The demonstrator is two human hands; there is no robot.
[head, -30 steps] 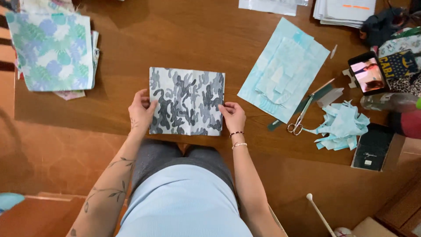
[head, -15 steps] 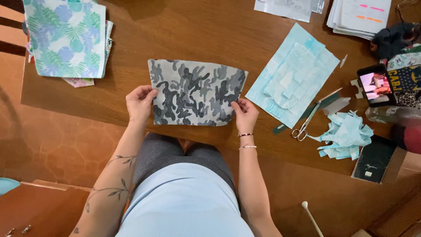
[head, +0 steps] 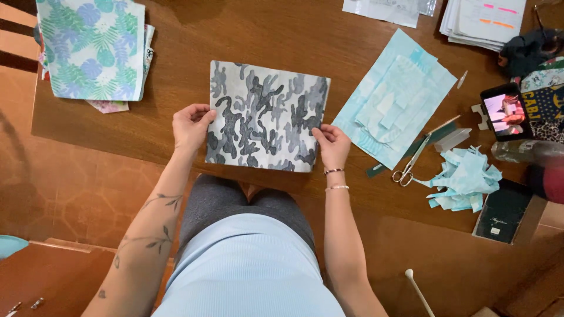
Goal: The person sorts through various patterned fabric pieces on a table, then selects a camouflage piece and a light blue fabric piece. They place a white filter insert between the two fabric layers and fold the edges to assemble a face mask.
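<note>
A rectangular piece of grey camouflage fabric (head: pixel 264 114) lies flat at the near edge of the brown wooden table (head: pixel 176 41). My left hand (head: pixel 191 124) pinches its left edge near the lower corner. My right hand (head: pixel 332 145) grips its right edge low down, thumb on top. Both forearms reach up from my lap, and the fabric's bottom edge sits at the table edge.
A stack of leaf-print fabric (head: pixel 91 50) lies at the far left. Light blue fabric pieces (head: pixel 395 105) lie to the right, with scissors (head: pixel 411 164), blue scraps (head: pixel 464 179), a dark notebook (head: pixel 504 211), a phone (head: pixel 505 111) and papers (head: pixel 482 17).
The camouflage fabric has been pulled wider and straightened between my hands. The view has shifted, so the table's things sit lower and more to the right in the frame.
</note>
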